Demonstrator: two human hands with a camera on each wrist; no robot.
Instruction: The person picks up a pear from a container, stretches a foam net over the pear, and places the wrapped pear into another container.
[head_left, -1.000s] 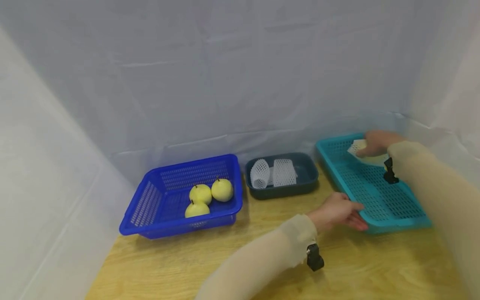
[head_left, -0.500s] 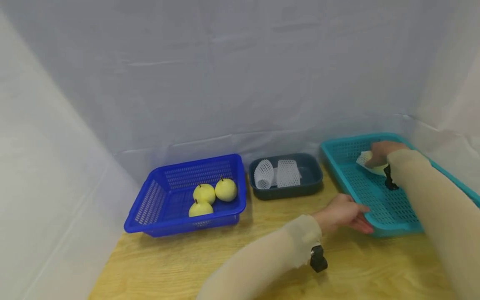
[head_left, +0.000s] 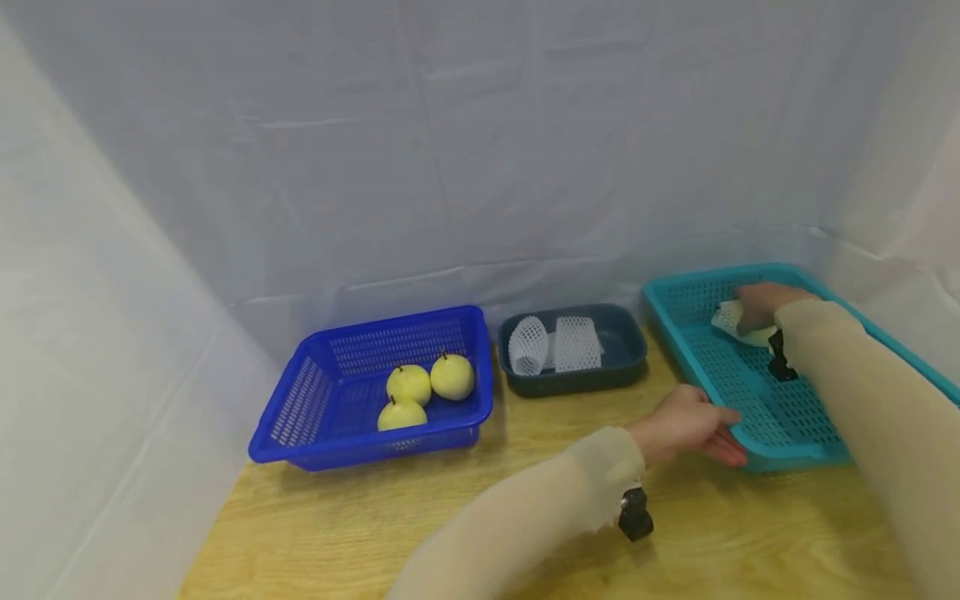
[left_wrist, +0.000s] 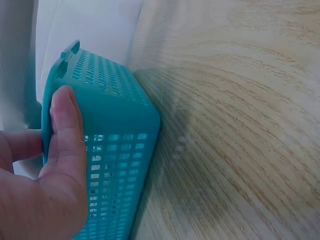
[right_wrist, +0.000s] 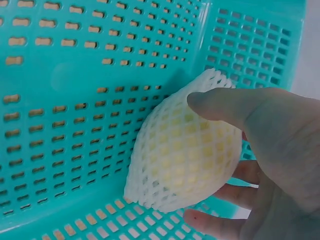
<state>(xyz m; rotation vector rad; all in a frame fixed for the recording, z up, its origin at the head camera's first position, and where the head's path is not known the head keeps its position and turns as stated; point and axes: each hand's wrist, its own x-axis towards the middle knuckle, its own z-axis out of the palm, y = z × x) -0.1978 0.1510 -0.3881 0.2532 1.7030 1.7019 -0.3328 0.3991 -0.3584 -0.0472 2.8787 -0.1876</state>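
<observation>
In the head view my left hand (head_left: 693, 425) grips the near left corner of the teal basket (head_left: 678, 354). The left wrist view shows that basket's rim (left_wrist: 47, 112) pinched between thumb and fingers, which press its outer wall. Inside the basket, toward the far side, my right hand (head_left: 768, 304) holds a pear in a white foam net (head_left: 731, 321). Up close in the right wrist view, the netted pear (right_wrist: 185, 150) lies against the basket's floor and wall. The thumb rests on top of it, and the fingers curl round its other side, partly hidden.
A blue basket (head_left: 300, 408) with three yellow pears (head_left: 452, 377) stands on the left of the wooden table (head_left: 337, 533). Between the baskets is a dark tray (head_left: 622, 350) holding white foam nets (head_left: 577, 343). White sheeting (head_left: 450, 167) rises behind and at both sides.
My right hand has lowered the netted pear deeper into the teal basket over the last second. The left hand keeps its grip on the rim. The head view has shifted slightly.
</observation>
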